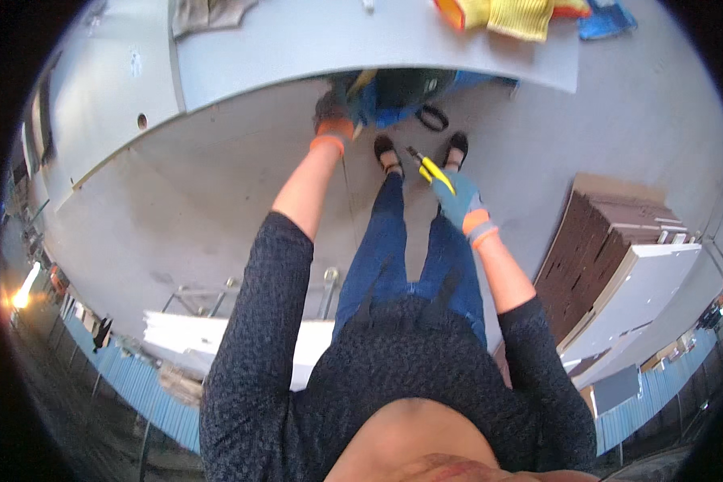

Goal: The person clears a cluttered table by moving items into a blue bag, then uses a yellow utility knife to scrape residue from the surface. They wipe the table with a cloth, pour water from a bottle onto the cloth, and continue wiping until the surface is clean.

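Right hand (460, 201) grips yellow-handled pliers (430, 169) at frame centre, long axis diagonal, nose pointing to the upper left. Left hand (332, 120) reaches under the table (313, 48) edge toward a blue bag (394, 100); its grip cannot be determined.

A pale grey flat worktable (313, 40) spans twelve o'clock, yellow knitted cloth (522, 16) on it. Stacked brown and white boards (618, 265) lie at three o'clock.

panel (361, 40): smooth matt grey | pliers (432, 170): yellow plastic grips | floor (217, 185): matt concrete | gloves: knit cloth
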`<state>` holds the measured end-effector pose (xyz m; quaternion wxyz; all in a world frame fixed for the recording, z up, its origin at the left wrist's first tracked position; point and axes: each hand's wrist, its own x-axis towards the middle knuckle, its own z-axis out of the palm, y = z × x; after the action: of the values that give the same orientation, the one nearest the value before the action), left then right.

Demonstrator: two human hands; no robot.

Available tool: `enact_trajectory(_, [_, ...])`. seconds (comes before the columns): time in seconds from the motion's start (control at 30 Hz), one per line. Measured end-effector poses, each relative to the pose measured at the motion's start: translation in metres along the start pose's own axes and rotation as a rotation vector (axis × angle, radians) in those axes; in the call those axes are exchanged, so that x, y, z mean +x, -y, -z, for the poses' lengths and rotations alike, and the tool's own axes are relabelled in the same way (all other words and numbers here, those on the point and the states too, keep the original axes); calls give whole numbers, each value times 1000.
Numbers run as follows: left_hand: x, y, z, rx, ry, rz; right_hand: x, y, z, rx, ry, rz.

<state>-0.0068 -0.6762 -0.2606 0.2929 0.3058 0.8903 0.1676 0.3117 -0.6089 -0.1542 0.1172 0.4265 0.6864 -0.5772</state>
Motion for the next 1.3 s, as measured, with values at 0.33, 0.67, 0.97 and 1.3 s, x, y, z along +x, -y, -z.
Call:
enact_trajectory(0.33, [-61,-34,45,-112,-163,-84,-11,174,90,579,-196,96])
enact_trajectory(0.67, [-23,-124,145,-200,-871,-400,73,251,180,493,-299,288])
enact_trajectory(0.97, [38,-141,170,50,-869,-83,318,353,269,-433,-747,466])
enact_trajectory(1.3, [39,-140,169,78,-874,-113,337,367,252,-524,-723,1185])
